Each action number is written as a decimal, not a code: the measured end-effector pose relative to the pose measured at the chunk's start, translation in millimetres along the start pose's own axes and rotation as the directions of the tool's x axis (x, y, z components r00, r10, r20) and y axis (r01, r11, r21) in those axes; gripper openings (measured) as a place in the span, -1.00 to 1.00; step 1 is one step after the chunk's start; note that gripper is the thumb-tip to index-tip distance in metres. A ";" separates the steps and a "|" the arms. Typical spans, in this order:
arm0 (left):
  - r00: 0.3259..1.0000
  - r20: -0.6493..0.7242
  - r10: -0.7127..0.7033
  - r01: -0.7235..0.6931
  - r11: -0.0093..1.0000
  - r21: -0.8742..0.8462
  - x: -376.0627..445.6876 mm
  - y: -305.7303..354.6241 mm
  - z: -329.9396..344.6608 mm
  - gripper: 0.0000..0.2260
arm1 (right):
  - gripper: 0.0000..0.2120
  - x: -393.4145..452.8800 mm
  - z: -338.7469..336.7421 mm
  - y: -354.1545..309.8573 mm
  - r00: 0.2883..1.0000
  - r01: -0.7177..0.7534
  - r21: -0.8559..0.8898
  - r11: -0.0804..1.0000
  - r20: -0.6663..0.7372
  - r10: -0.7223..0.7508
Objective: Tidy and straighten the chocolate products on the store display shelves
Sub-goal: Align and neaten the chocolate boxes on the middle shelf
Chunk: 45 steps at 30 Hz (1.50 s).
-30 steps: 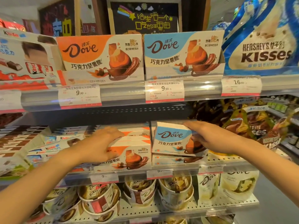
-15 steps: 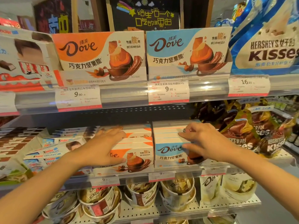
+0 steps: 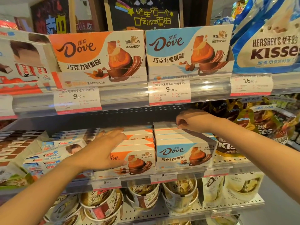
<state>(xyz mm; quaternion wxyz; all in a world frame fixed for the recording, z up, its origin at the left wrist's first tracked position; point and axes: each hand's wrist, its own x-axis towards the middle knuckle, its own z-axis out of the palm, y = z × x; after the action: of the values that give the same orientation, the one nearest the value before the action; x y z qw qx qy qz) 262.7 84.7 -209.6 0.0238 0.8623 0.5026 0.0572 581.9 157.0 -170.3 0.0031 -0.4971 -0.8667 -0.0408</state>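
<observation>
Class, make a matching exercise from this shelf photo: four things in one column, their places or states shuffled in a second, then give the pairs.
1. left hand
2. right hand
3. Hershey's Kisses bag
4. Dove tubs

A. bottom shelf
B. fingers on the rear of the blue Dove boxes
C. top shelf, far right
D. spread flat on the orange Dove boxes

Pairs: 1-D, 2-B, 3-C, 4-A

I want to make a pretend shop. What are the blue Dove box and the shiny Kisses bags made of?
The blue Dove box looks like thin matte printed cardboard: flat faces, sharp folded edges. The brown Kisses bags look like glossy plastic or foil film: crinkled, with bright glints.
</observation>
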 end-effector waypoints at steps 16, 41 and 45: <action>0.994 -0.086 -0.061 0.058 0.998 -0.033 -1.4 2.4 3.0 -0.40 | -0.82 17.5 -8.2 9.9 0.958 -0.045 0.094 0.995 0.285 0.017; 0.902 -0.337 -0.269 0.037 0.827 -0.562 -3.8 8.5 -3.9 -0.47 | -0.78 -53.1 7.8 -26.7 0.393 0.270 -0.379 0.885 -0.796 -0.461; 0.899 -0.342 -0.274 0.013 0.797 -0.604 -10.7 10.9 -8.2 -0.39 | -0.80 -37.7 4.4 -56.0 0.381 0.319 -0.398 0.860 -0.777 -0.501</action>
<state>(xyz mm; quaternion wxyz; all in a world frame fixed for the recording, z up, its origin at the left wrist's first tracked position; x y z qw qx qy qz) 265.9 69.9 -201.2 0.1866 0.7382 0.5189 0.3884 552.8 96.8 -180.3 0.3783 -0.1756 -0.8340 -0.3613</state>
